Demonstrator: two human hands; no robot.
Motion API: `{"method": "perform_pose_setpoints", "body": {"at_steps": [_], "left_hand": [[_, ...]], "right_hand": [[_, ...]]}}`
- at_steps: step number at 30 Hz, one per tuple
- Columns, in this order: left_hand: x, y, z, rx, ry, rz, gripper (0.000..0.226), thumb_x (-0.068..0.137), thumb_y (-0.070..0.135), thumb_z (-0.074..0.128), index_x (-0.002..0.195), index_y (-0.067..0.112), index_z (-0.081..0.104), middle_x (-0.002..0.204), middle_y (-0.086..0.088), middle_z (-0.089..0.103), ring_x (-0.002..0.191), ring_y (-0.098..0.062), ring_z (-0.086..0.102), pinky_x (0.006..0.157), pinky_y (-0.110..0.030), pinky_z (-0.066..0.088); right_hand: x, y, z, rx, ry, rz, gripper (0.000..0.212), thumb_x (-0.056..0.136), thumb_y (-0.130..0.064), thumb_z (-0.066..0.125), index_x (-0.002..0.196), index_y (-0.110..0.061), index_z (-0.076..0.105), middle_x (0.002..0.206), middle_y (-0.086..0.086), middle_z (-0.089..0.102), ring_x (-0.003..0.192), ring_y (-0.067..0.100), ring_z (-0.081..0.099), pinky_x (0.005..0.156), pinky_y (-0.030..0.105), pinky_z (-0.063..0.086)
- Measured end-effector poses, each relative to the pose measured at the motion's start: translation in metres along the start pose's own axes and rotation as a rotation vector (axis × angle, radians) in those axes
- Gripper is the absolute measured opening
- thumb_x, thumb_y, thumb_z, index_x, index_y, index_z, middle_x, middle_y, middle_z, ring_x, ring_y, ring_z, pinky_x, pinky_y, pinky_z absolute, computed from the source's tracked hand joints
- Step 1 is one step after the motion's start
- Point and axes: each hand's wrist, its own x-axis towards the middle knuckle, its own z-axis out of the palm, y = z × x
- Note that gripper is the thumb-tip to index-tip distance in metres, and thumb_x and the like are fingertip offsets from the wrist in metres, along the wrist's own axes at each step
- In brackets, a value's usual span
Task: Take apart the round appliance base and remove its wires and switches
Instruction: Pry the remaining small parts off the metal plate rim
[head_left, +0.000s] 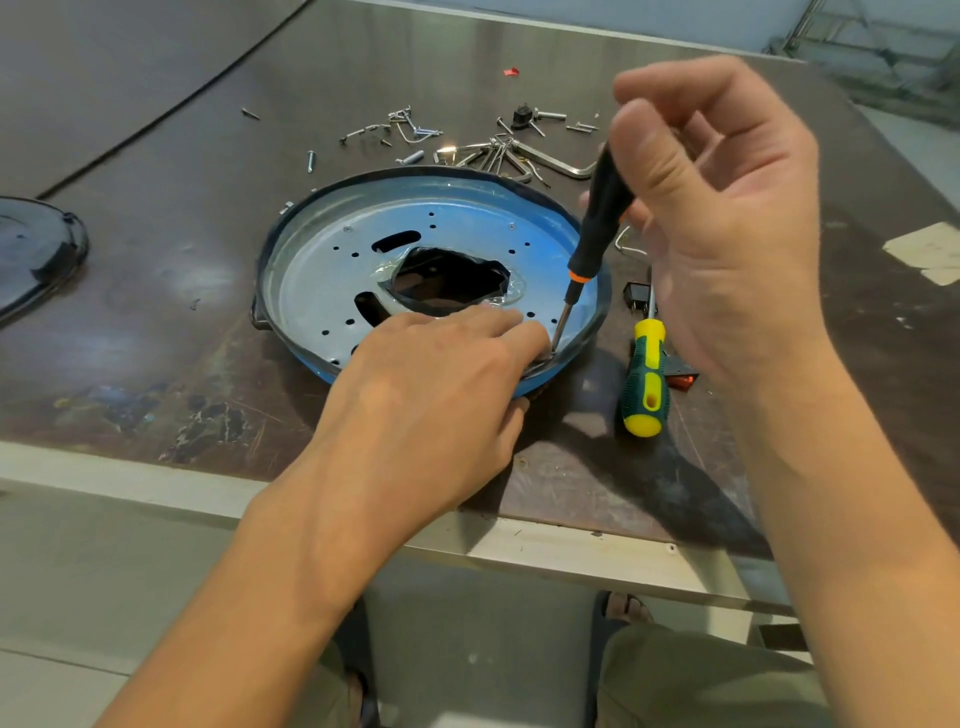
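The round appliance base (332, 260), a bluish metal plate with small holes and a ragged dark opening in its middle, lies flat on the brown table. My left hand (431, 384) presses on its near right rim, fingers spread over the plate and thumb under the edge. My right hand (717, 218) holds a black screwdriver with an orange collar (597, 218) by the top of its handle. The shaft slants down and its tip meets the plate just beside my left fingertips. A black switch (636, 297) lies to the right of the base.
A yellow-green screwdriver (645, 376) lies right of the base, with a red-and-black part (681, 375) beside it. Loose screws, clips and hex keys (498, 153) are scattered behind the base. A dark cover (36, 254) sits at the far left. The table's metal edge (545, 551) runs in front.
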Motion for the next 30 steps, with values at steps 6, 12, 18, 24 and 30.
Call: {"method": "perform_pose_setpoints", "body": {"at_steps": [6, 12, 18, 24, 30], "left_hand": [[-0.0013, 0.0011, -0.0008, -0.029, -0.002, -0.016, 0.033, 0.087, 0.042, 0.061, 0.12, 0.036, 0.059, 0.116, 0.015, 0.065, 0.096, -0.011, 0.064, 0.073, -0.029, 0.049], [-0.0022, -0.0021, -0.001, -0.035, -0.029, -0.034, 0.031, 0.084, 0.042, 0.062, 0.115, 0.037, 0.062, 0.114, 0.014, 0.066, 0.095, -0.011, 0.066, 0.067, -0.029, 0.049], [-0.0022, -0.0027, 0.0006, -0.035, -0.036, -0.012, 0.034, 0.084, 0.042, 0.059, 0.118, 0.037, 0.058, 0.118, 0.014, 0.064, 0.101, -0.011, 0.064, 0.068, -0.027, 0.046], [-0.0029, -0.0032, 0.0007, -0.034, -0.043, -0.014, 0.038, 0.084, 0.044, 0.055, 0.122, 0.037, 0.058, 0.123, 0.013, 0.063, 0.104, -0.012, 0.064, 0.067, -0.028, 0.05], [-0.004, -0.0036, -0.0009, -0.05, -0.06, -0.02, 0.042, 0.085, 0.045, 0.054, 0.126, 0.04, 0.057, 0.126, 0.013, 0.062, 0.105, -0.011, 0.065, 0.064, -0.028, 0.051]], "right_hand": [[0.0, 0.002, -0.0036, 0.045, 0.0, 0.032, 0.022, 0.101, 0.003, 0.051, 0.121, 0.0, 0.059, 0.107, 0.018, 0.068, 0.101, 0.033, 0.068, 0.091, 0.041, 0.056], [-0.0003, -0.0009, 0.0026, 0.001, -0.005, 0.039, 0.01, 0.097, -0.008, 0.065, 0.107, -0.01, 0.064, 0.088, -0.005, 0.064, 0.087, 0.012, 0.058, 0.078, 0.034, 0.05], [0.0009, 0.0032, -0.0054, 0.056, 0.015, 0.106, 0.022, 0.103, -0.002, 0.052, 0.124, -0.001, 0.06, 0.1, 0.014, 0.068, 0.098, 0.031, 0.066, 0.09, 0.042, 0.057], [0.0011, 0.0006, 0.0, -0.005, 0.026, 0.081, 0.015, 0.1, -0.007, 0.062, 0.115, -0.007, 0.064, 0.087, 0.001, 0.065, 0.082, 0.013, 0.063, 0.07, 0.031, 0.053], [0.0025, 0.0, -0.0028, -0.03, -0.014, 0.056, 0.021, 0.101, -0.002, 0.057, 0.122, -0.004, 0.063, 0.088, 0.001, 0.064, 0.084, 0.014, 0.062, 0.079, 0.033, 0.055]]}}
